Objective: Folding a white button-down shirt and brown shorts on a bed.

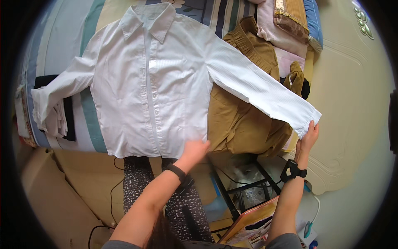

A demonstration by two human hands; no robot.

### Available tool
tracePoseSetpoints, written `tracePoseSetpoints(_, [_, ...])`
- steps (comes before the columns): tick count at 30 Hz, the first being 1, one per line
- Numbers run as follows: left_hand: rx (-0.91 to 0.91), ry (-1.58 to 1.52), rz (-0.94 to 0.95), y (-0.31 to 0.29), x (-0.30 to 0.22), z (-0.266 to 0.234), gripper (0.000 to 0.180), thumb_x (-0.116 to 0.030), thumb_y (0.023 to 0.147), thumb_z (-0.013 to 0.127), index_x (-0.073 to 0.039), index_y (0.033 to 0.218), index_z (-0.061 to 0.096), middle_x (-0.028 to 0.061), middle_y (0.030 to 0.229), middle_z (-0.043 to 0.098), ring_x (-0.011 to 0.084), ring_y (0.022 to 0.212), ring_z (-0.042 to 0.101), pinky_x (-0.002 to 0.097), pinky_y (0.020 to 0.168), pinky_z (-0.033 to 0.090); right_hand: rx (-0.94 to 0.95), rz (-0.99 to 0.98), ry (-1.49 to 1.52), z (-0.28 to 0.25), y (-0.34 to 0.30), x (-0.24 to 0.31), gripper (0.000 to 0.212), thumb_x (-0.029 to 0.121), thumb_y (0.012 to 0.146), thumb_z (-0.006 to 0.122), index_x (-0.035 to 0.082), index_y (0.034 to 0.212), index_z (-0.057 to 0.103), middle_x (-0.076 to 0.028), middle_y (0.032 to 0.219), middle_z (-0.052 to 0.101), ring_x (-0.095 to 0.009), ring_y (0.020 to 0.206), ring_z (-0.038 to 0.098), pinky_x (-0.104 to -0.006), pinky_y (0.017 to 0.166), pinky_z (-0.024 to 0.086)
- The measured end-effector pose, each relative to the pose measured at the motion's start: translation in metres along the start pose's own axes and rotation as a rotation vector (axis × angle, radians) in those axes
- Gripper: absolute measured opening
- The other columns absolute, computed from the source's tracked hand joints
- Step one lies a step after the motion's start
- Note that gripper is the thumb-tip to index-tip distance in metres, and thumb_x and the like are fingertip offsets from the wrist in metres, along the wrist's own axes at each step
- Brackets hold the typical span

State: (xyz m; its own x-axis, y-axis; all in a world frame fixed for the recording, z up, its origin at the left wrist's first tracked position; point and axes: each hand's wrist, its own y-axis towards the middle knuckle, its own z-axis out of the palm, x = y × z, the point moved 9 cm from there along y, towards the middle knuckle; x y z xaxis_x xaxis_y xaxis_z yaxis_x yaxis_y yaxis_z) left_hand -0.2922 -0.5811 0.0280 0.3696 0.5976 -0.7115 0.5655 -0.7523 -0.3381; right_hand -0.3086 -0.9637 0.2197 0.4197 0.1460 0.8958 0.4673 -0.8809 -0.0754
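A white button-front shirt (124, 79) lies spread out, collar at the far end and front hanging slightly open along the buttons. Its right-hand sleeve is stretched out to the right, and my right hand (307, 137) grips the cuff at its end. My left hand (196, 150), smeared by motion, is over the lower right corner of the shirt's hem; whether its fingers hold the cloth cannot be made out. The other sleeve bends down on the left over a small folded dark-and-white pile (69, 120). Brown garments (236, 116) with a gathered waistband lie partly under the stretched sleeve.
Beneath the clothes is a bed with a striped sheet (89, 118). Cushions (291, 18) and pink cloth are stacked at the far right, beside a cream carved panel (344, 103). Below the bed edge stand a black metal frame (232, 199) and loose cables (112, 199).
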Motion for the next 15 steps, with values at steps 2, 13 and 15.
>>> tracePoseSetpoints(2, [0.115,-0.006,-0.056,-0.008,0.004,0.014,0.019,-0.031,0.083,0.054,-0.013,0.087,0.057,0.0106,0.066,0.057,0.0296,0.055,0.058,0.0412,0.047,0.045,0.018,0.004,0.023,0.015,-0.011,0.022,0.02,0.012,0.092,0.044,-0.002,0.104,0.05,-0.008,0.097,0.057,-0.014,0.083,0.055,-0.027,0.073,0.045])
tracePoseSetpoints(13, [-0.072,-0.336,-0.151,-0.05,0.018,-0.021,0.016,-0.021,0.08,0.055,-0.005,0.075,0.058,0.0142,0.076,0.059,0.0335,0.065,0.058,0.043,0.06,0.046,0.474,-0.348,0.274,0.257,-0.196,0.225,0.016,0.011,0.09,0.046,0.002,0.102,0.052,-0.006,0.088,0.058,-0.012,0.076,0.057,-0.0248,0.063,0.046])
tracePoseSetpoints(15, [-0.069,-0.389,-0.198,-0.068,0.039,-0.014,0.016,-0.021,0.08,0.056,-0.005,0.078,0.059,0.0141,0.079,0.06,0.033,0.068,0.058,0.0421,0.062,0.046,0.697,-0.451,0.299,0.324,-0.278,0.256,0.011,0.011,0.089,0.048,0.004,0.097,0.052,-0.006,0.082,0.057,-0.012,0.071,0.056,-0.0245,0.056,0.043])
